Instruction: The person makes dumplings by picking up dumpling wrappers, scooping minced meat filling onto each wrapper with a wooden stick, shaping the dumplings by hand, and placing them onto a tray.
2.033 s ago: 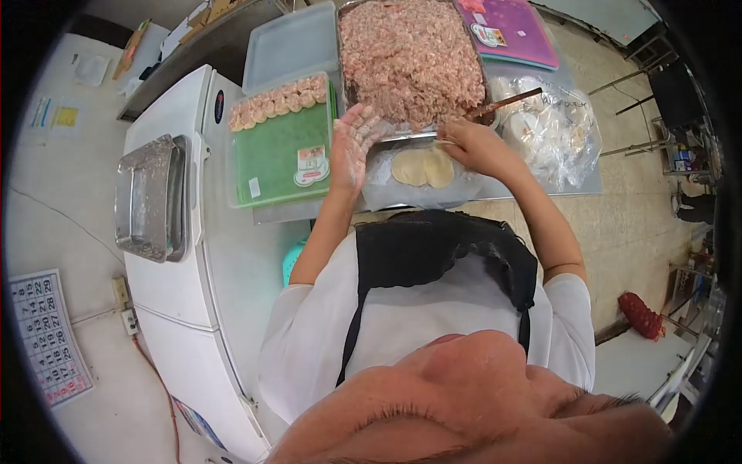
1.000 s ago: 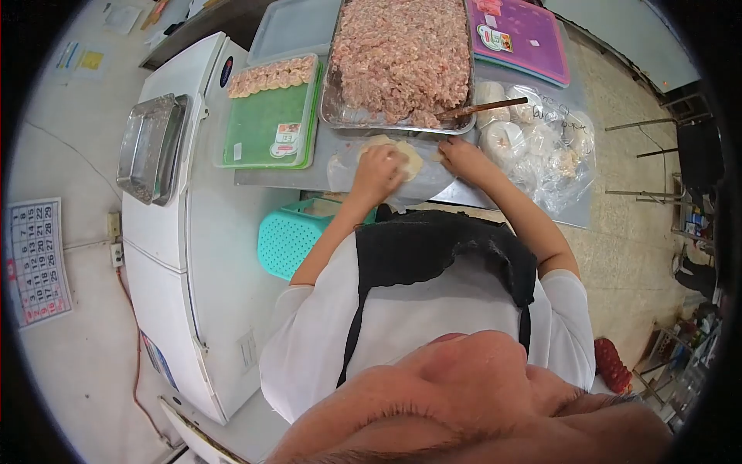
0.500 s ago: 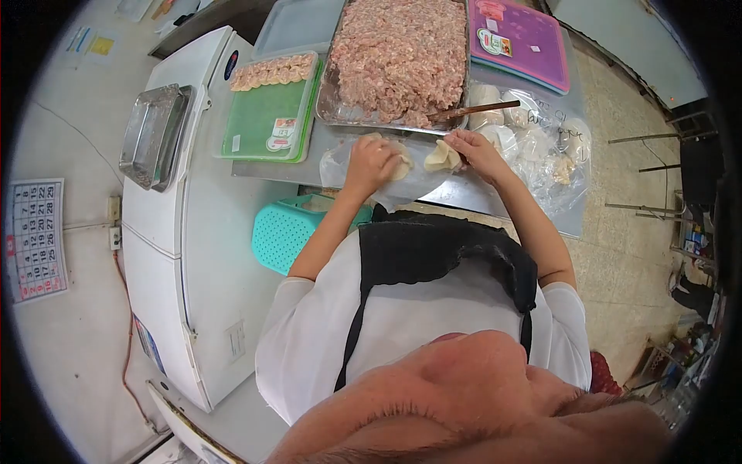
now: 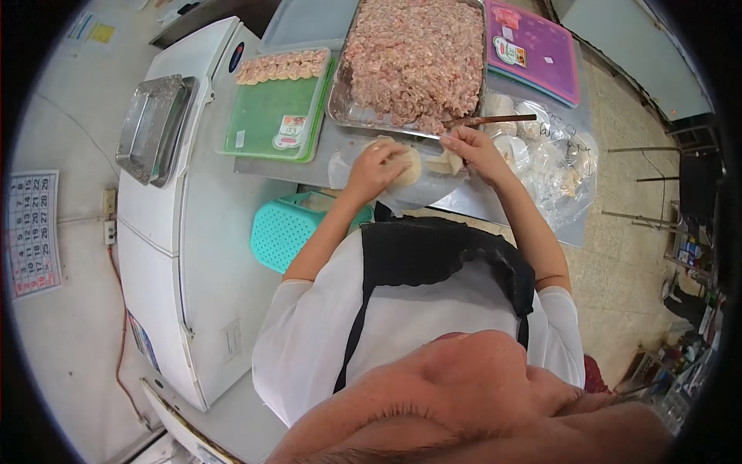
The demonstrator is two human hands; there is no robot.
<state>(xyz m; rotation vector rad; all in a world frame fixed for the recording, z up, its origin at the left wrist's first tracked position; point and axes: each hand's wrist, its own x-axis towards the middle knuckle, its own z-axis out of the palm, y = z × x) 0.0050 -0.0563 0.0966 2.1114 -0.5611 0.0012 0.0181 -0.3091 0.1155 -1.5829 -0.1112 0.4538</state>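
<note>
Round pale dough wrappers lie under the curled fingers of my left hand, over a sheet of clear plastic. How many are there I cannot tell. My right hand is closed, pinching one loose, drooping dough wrapper by its edge, just right of the others. Ahead of both hands stands a metal tray heaped with raw minced meat. A brown stick leans out of the meat over the tray's near right corner.
On the left, a green-bottomed plastic container carries a row of filled dumplings along its far side. Purple lidded containers sit at the back right. Bagged white rounds lie right of my hand. A turquoise basket is below the table edge.
More of the round wrapper now shows beside my left fingers. The wrapper in my right hand has changed shape and hangs lower. The whole view has shifted slightly.
</note>
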